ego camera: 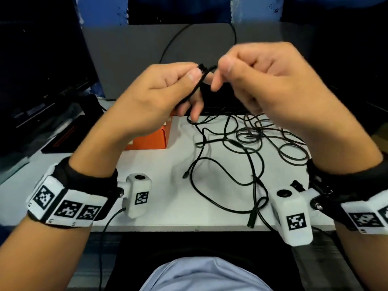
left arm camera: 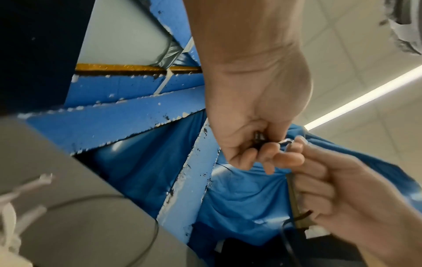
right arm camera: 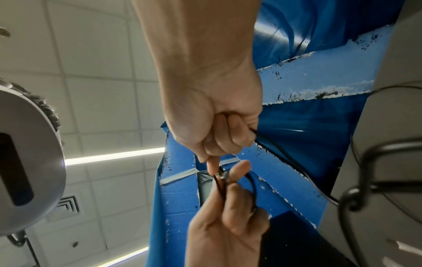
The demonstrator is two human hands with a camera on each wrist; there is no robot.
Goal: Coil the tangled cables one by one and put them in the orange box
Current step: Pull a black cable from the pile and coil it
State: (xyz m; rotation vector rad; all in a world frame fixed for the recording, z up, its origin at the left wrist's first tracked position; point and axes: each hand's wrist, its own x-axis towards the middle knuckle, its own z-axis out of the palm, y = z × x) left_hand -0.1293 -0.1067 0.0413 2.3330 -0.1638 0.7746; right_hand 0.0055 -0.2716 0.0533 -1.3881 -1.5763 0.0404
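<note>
**First cable in hand, the pile still waiting**

I have both hands raised close together at the middle of the head view, above the desk [ego camera: 159, 208]. My left hand [ego camera: 151, 95] pinches a thin black cable [ego camera: 194, 89] between thumb and forefinger, and the strand hangs down past my palm. My right hand [ego camera: 262, 80] is curled tight beside it, fingertips meeting the left hand's at the cable's end. In the right wrist view a black strand also leaves the closed fist on its right side, so I judge that hand is clamped on the same cable.

I judge I am only starting a coil — no finished loops show in either hand.

The rest of the cables [ego camera: 249, 148] lie in a loose tangle on the desk at centre right of the head view, strands crossing one another, one plug end near the lower edge. That heap looks barely reduced, if at all.

The box [ego camera: 150, 136] sits on the desk left of centre, mostly hidden behind my left wrist. Whether anything lies in it I cannot tell — its inside is covered.

So nearly everything is left: finish this coil, drop it in the box, then work through the tangle.
</note>
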